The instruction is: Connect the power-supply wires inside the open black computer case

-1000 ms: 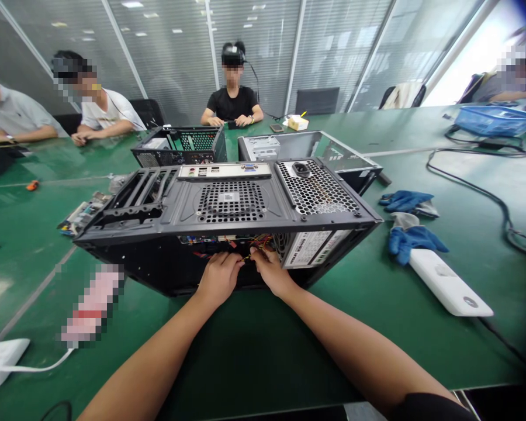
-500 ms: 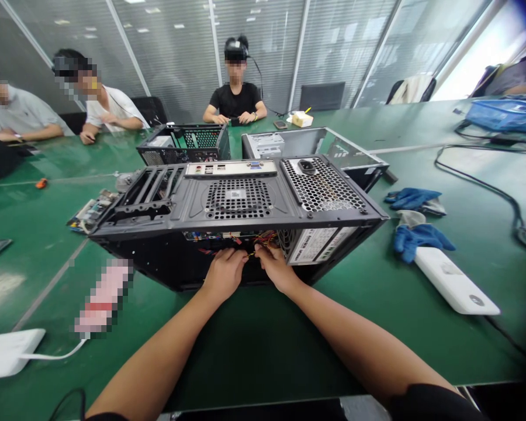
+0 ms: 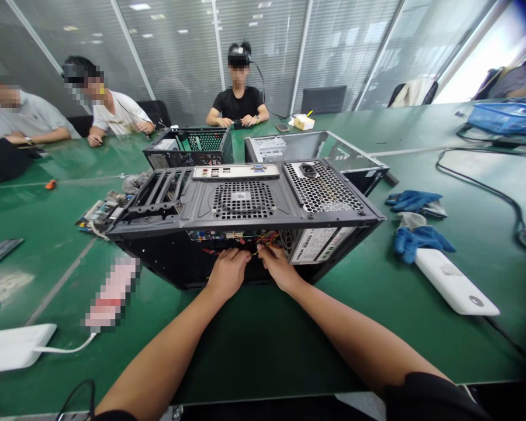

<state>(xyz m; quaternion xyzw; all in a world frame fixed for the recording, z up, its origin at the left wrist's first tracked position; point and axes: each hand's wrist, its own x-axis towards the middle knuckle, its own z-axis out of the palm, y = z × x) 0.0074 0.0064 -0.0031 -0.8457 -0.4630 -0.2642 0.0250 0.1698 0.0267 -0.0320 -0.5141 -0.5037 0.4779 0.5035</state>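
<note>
A black computer case (image 3: pixel 193 207) lies in front of me with its rear panel facing up and its near side open. Inside, a power supply (image 3: pixel 318 244) with a white label sits at the right, beside a bundle of red and yellow cables (image 3: pixel 269 238). My left hand (image 3: pixel 228 270) reaches into the opening, its fingers closed on a thin yellow cable (image 3: pixel 255 253). On the same cable, just to the right, my right hand (image 3: pixel 278 268) pinches with thumb and fingers. Part of a motherboard (image 3: pixel 214 235) shows under the upper edge; my fingertips are partly hidden.
Two more open cases, a black one (image 3: pixel 193 140) and a grey one (image 3: pixel 298 143), stand behind mine. Blue gloves (image 3: pixel 423 240) and a white power bank (image 3: pixel 456 280) lie at right. A circuit board (image 3: pixel 99 213) is at left. Several people sit across the green table (image 3: pixel 421 327).
The view has shifted slightly, so things at left appear further right. Both hands keep nearly the same place on the yellow cable.
</note>
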